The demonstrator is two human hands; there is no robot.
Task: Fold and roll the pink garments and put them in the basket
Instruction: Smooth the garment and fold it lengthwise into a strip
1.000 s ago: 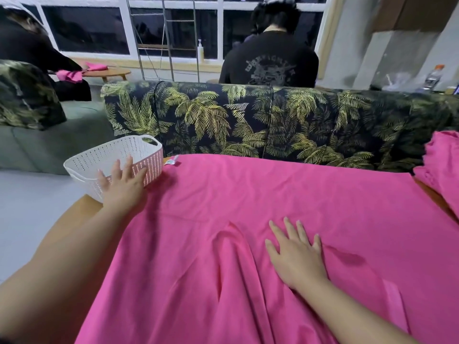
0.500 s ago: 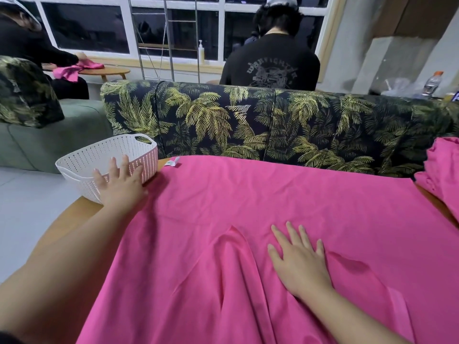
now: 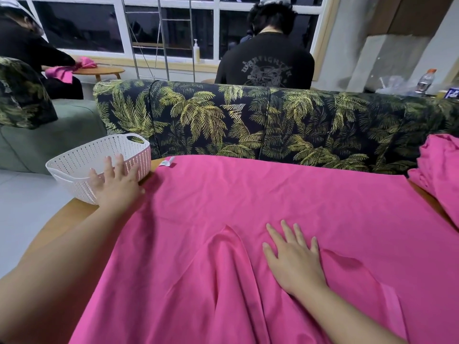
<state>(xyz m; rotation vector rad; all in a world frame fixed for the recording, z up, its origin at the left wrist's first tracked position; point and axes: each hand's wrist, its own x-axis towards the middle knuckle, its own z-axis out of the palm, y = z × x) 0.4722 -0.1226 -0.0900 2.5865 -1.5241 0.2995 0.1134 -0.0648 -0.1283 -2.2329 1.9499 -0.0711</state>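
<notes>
1. Nearest: right hand (image 3: 294,259) lies flat, fingers straight and spread, palm down on the pink garment (image 3: 248,207). It presses the cloth and grips nothing. A raised fold ridge runs just left of it, toward the camera.
2. The garment is spread wide over the wooden table (image 3: 62,219), unfolded and covering most of the top. A white label (image 3: 167,162) shows at its far left edge.
3. Left hand (image 3: 116,182), further out, has its fingers extended and relaxed. The fingertips rest against the near wall of the white basket (image 3: 82,157) and the heel sits at the garment's left edge. No grasp visible.
4. The basket stands at the table's far left corner, just beside the garment. As far as its interior shows, no garment is in it.
5. A second pink garment (image 3: 442,175) is bunched at the right edge, apart from both hands.
6. Beyond: palm-print sofa (image 3: 248,120), a seated person in a black shirt (image 3: 265,63) facing away.
7. Judgement: early stage. Smoothing only; no fold completed, no roll begun, nothing basketed. Both visible garments remain to be done.
</notes>
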